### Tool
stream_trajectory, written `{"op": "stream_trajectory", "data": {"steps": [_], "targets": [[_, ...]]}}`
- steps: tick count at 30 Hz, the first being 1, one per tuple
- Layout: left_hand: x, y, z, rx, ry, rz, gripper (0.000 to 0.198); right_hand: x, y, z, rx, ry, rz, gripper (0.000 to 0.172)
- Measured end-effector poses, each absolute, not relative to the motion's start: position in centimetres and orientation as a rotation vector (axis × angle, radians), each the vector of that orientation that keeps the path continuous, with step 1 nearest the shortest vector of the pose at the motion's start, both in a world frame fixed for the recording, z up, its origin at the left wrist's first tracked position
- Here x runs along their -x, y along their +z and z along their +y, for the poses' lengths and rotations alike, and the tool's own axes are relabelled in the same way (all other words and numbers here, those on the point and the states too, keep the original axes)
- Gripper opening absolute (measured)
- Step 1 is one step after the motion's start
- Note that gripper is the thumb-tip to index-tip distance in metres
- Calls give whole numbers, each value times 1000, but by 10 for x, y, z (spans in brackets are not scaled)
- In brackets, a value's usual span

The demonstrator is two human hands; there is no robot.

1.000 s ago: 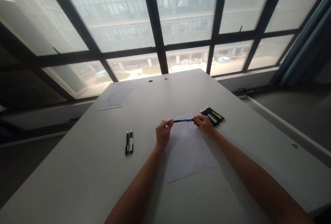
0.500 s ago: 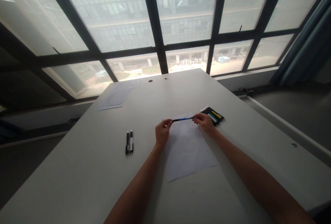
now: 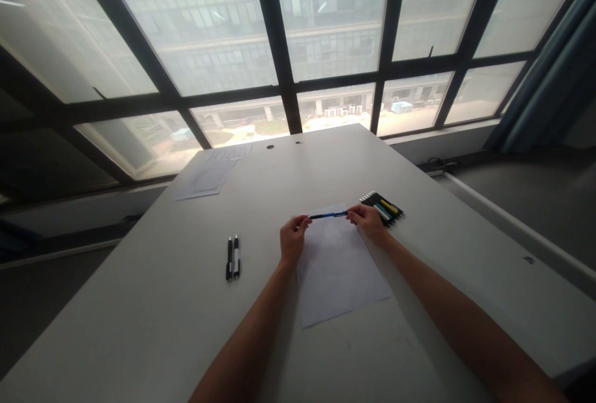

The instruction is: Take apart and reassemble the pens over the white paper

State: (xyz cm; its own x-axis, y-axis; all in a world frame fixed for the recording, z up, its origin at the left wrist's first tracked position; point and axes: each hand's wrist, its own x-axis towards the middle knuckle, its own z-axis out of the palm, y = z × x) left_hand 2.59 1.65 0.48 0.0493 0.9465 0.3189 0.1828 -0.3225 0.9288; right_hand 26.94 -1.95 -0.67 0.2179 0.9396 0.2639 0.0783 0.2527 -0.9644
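Both forearms reach forward over the counter (image 3: 139, 303). Left hand (image 3: 292, 240) and right hand (image 3: 369, 221) each pinch one end of a blue pen (image 3: 328, 215), held level just above the white sheet (image 3: 338, 266). Grips pressed on the pen ends; pen set (image 3: 384, 208) just beside the right hand.

The pen (image 3: 328, 215) at the centre of the frame is blue along its barrel with black ends. Under it lies a plain white sheet (image 3: 338, 266) on a pale grey worktop (image 3: 139, 328). To the right, the row of pens (image 3: 382, 208) is mostly black, with one yellow and one green among them. At left centre the two pens (image 3: 233, 257) are black with white bands. The window frame (image 3: 279, 49) across the top is black.
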Motion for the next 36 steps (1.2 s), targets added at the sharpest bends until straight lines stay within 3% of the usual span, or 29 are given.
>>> {"op": "stream_trajectory", "data": {"steps": [36], "targets": [[-28,7,15,-1603,1332,1153,31,-272,-6,-21,1166,809,-1221,34]]}}
